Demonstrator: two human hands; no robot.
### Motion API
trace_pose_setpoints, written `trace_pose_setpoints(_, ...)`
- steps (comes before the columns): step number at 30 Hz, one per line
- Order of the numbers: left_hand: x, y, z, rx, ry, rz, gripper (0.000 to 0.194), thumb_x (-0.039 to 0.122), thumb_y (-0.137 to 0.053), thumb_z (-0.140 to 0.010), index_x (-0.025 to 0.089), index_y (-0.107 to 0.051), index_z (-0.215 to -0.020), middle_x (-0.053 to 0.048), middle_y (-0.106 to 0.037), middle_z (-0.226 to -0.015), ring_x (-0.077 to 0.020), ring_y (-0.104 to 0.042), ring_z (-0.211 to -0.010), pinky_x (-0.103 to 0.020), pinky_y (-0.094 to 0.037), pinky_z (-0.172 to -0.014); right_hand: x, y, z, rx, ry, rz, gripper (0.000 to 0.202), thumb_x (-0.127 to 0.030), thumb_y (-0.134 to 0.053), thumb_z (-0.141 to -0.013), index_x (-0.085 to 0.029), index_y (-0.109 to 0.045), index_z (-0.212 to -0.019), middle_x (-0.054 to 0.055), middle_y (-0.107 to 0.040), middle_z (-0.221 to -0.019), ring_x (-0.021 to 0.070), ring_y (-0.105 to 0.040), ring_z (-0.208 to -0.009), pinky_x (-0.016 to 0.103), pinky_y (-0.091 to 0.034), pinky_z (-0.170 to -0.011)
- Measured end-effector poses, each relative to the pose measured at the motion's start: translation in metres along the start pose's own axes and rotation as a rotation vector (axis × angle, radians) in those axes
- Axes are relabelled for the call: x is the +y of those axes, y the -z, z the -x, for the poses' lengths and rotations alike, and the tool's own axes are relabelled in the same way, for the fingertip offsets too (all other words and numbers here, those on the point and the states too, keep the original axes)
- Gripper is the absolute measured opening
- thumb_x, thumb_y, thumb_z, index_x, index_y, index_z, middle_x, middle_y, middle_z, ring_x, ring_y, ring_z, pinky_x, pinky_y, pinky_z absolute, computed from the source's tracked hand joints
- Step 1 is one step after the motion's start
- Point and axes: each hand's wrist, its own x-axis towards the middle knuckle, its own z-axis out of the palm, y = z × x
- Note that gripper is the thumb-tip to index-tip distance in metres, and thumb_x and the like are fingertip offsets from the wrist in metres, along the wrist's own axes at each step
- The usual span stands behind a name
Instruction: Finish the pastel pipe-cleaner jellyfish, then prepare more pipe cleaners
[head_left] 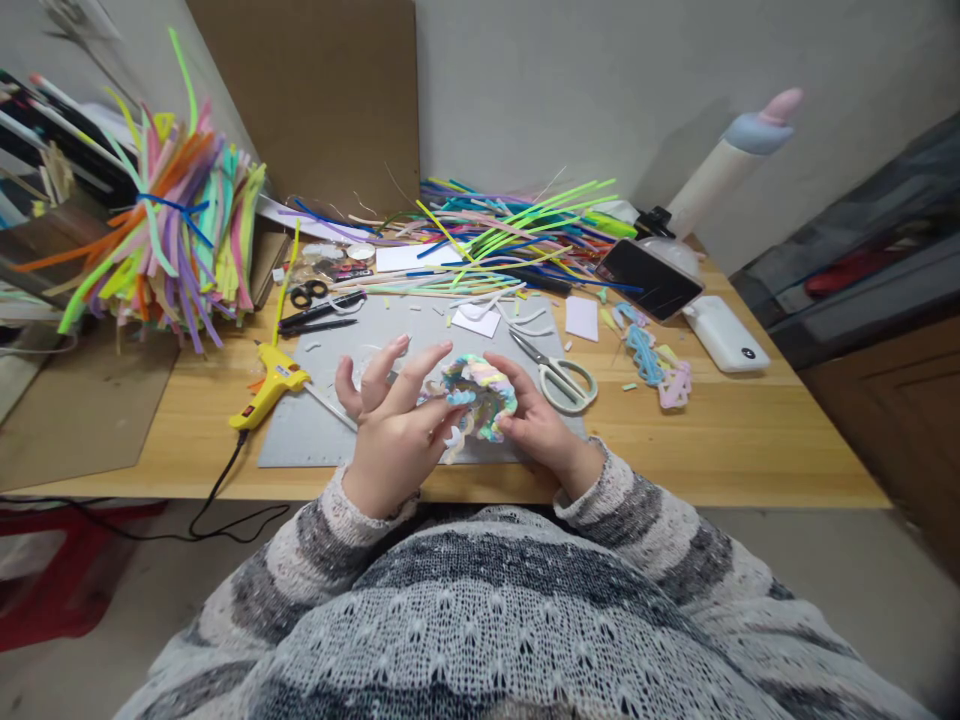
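Between my hands, above the grey cutting mat (315, 440), is a curled pastel pipe-cleaner craft (501, 388) in blue, green, yellow and pink, with looped ends hanging below. My right hand (544, 425) grips its right edge between thumb and fingers. My left hand (397, 430) pinches the left side, by a light blue part, while its other fingers are raised and spread. The left hand partly hides where it touches the craft. Scissors (566, 385) with pale handles lie just beyond my right hand. A yellow hot glue gun (274, 385) rests to the left, its nozzle toward the mat.
Loose pipe cleaners (517, 235) are heaped along the back. A tied pipe-cleaner bundle (180, 220) stands at left. Black pens (322, 315), small black-handled scissors (309, 292), a phone (651, 278), a white power bank (726, 335) and finished-looking pipe-cleaner pieces (649, 355) lie about. A cord (225, 470) hangs over the front edge.
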Motion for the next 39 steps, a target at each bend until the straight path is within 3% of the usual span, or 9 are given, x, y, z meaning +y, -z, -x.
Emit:
trace_pose_setpoints(9, -0.002, 0.003, -0.001, -0.095, 0.073, 0.126, 0.018, 0.029, -0.068, -0.083, 0.024, -0.068, -0.065, 0.000, -0.060, -0.133, -0.0298, -0.037, -0.136, -0.059, -0.012, -0.115, -0.001, -0.001, 0.001, 0.021, -0.038, 0.028, 0.065, -0.050, -0.068, -0.080, -0.039, -0.039, -0.138, 0.002, -0.050, -0.138, 0.0226, -0.052, -0.122, 0.042, -0.045, -0.102)
trace_pose_setpoints(16, 0.001, 0.002, 0.000, -0.089, 0.080, 0.069, 0.008, 0.028, -0.067, -0.083, 0.027, -0.070, -0.075, 0.000, -0.058, -0.136, -0.0304, -0.039, -0.135, -0.061, -0.012, -0.113, 0.001, 0.000, 0.001, 0.013, -0.002, -0.007, 0.061, -0.044, -0.068, -0.082, -0.040, -0.041, -0.137, 0.000, -0.051, -0.137, 0.0205, -0.054, -0.119, 0.039, -0.046, -0.102)
trace_pose_setpoints(24, 0.002, -0.001, 0.000, -0.057, 0.075, 0.086, 0.013, 0.025, -0.068, -0.081, 0.024, -0.066, -0.068, -0.001, -0.062, -0.129, -0.0289, -0.044, -0.130, -0.059, -0.019, -0.111, 0.001, 0.000, 0.001, 0.047, -0.059, 0.036, 0.069, -0.053, -0.068, -0.078, -0.037, -0.039, -0.139, 0.003, -0.049, -0.139, 0.0238, -0.051, -0.124, 0.044, -0.044, -0.104)
trace_pose_setpoints(33, 0.001, 0.000, -0.004, -0.075, 0.073, 0.111, 0.013, 0.025, -0.069, -0.081, 0.026, -0.068, -0.067, -0.001, -0.064, -0.126, -0.0285, -0.043, -0.129, -0.061, -0.019, -0.109, 0.003, 0.000, -0.001, 0.033, -0.029, 0.029, 0.064, -0.047, -0.068, -0.081, -0.038, -0.041, -0.138, 0.002, -0.049, -0.139, 0.0224, -0.051, -0.124, 0.043, -0.045, -0.103)
trace_pose_setpoints(36, -0.003, 0.000, -0.008, -0.053, 0.135, 0.182, 0.009, 0.026, -0.070, -0.079, 0.027, -0.071, -0.071, -0.002, -0.063, -0.125, -0.0289, -0.043, -0.127, -0.060, -0.022, -0.108, -0.009, -0.002, -0.009, 0.018, -0.022, 0.074, 0.064, -0.045, -0.069, -0.081, -0.036, -0.041, -0.138, 0.003, -0.049, -0.140, 0.0218, -0.053, -0.121, 0.041, -0.047, -0.101)
trace_pose_setpoints(39, -0.011, -0.001, -0.016, -0.003, 0.210, 0.275, 0.007, 0.030, -0.070, -0.079, 0.026, -0.073, -0.074, -0.003, -0.062, -0.127, -0.0284, -0.045, -0.124, -0.056, -0.030, -0.106, -0.040, -0.005, -0.026, -0.030, -0.040, 0.198, 0.065, -0.040, -0.070, -0.080, -0.036, -0.042, -0.138, 0.003, -0.047, -0.141, 0.0197, -0.059, -0.108, 0.037, -0.055, -0.089)
